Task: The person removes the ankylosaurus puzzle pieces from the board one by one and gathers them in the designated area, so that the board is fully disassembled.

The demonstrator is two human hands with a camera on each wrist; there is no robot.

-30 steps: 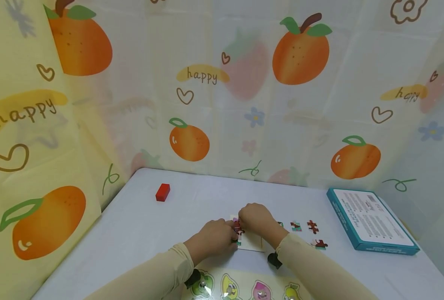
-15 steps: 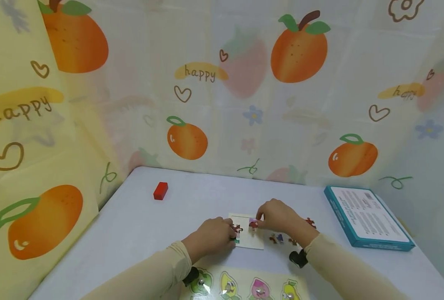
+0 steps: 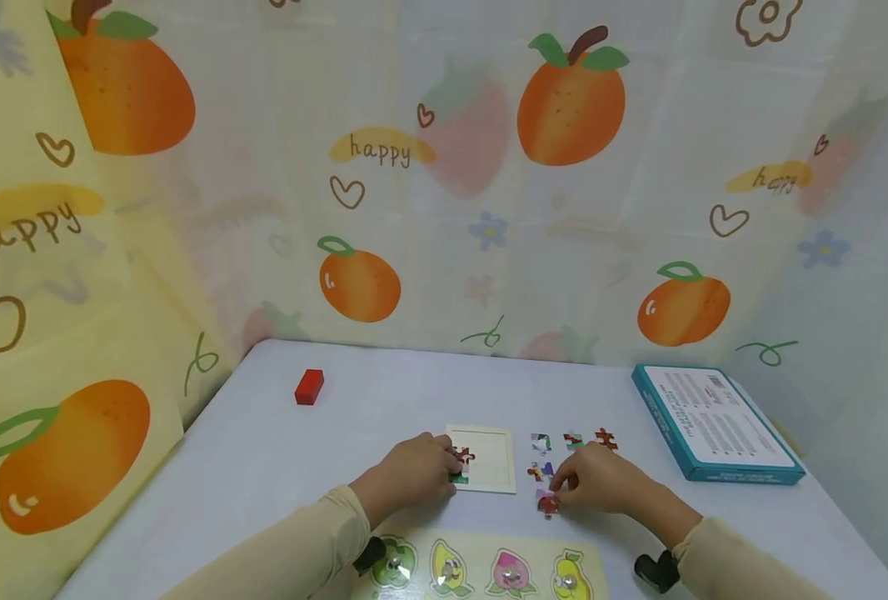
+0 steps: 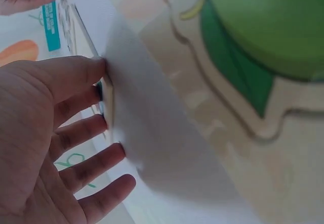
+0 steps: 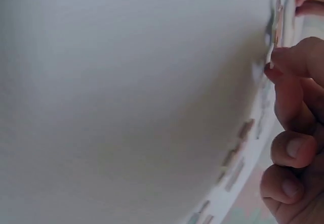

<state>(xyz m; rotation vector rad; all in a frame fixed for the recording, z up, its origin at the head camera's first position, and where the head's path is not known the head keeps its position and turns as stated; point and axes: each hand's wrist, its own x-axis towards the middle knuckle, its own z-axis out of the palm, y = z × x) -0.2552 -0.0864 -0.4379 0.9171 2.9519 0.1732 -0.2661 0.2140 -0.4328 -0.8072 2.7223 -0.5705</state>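
My right hand (image 3: pixel 597 479) pinches a purple and red jigsaw piece (image 3: pixel 546 503) between thumb and index finger, low over the table right of the puzzle tray. In the right wrist view this piece (image 5: pixel 278 27) appears edge-on, and the other fingers of the hand (image 5: pixel 298 102) are curled. My left hand (image 3: pixel 416 471) rests on the left edge of the cream puzzle tray (image 3: pixel 495 462). Its fingers look fairly straight in the left wrist view, thumb on the tray's rim. Brown and green jigsaw pieces (image 3: pixel 462 457) lie along the tray's left side, partly hidden by that hand.
Several loose jigsaw pieces (image 3: pixel 573 439) lie right of the tray. A wooden fruit puzzle board (image 3: pixel 481 542) lies in front. Farther right is a teal and white box (image 3: pixel 717 425); a red block (image 3: pixel 309 387) sits at the back left. A fruit-print curtain (image 3: pixel 444 250) hangs behind the table.
My right hand has lifted a purple and red piece from the tray's upper left and carried it rightward, out beside the tray. The left hand has stayed on the tray's left edge.
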